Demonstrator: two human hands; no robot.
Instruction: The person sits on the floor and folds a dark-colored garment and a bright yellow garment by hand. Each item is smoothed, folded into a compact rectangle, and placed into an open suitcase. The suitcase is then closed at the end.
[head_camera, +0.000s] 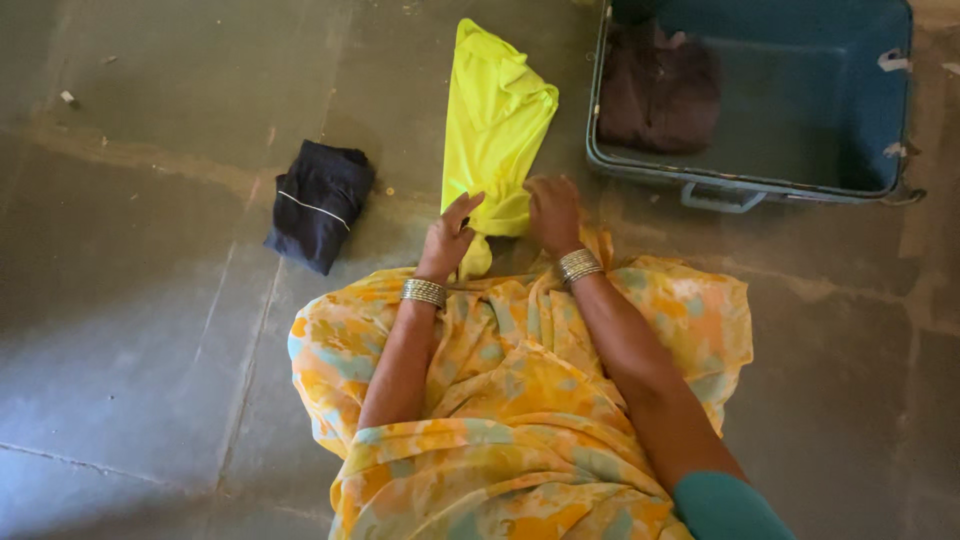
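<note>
Both hands, left (447, 238) and right (553, 212), pinch the near end of the yellow shirt (495, 125) lying on the floor (150, 330) beside the suitcase (750, 180); soft, light, likely best held by its edges

left hand (447, 238) + right hand (553, 213) on yellow garment (495, 120) | floor | blue suitcase (800, 100) beside

Matt yellow cloth garment (495, 120), metal bangles (424, 292) (shiny), rough stone floor (130, 300)

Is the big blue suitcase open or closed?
Open. The blue suitcase lies flat on the floor with its inside showing, and a dark brown folded cloth sits inside it.
</note>
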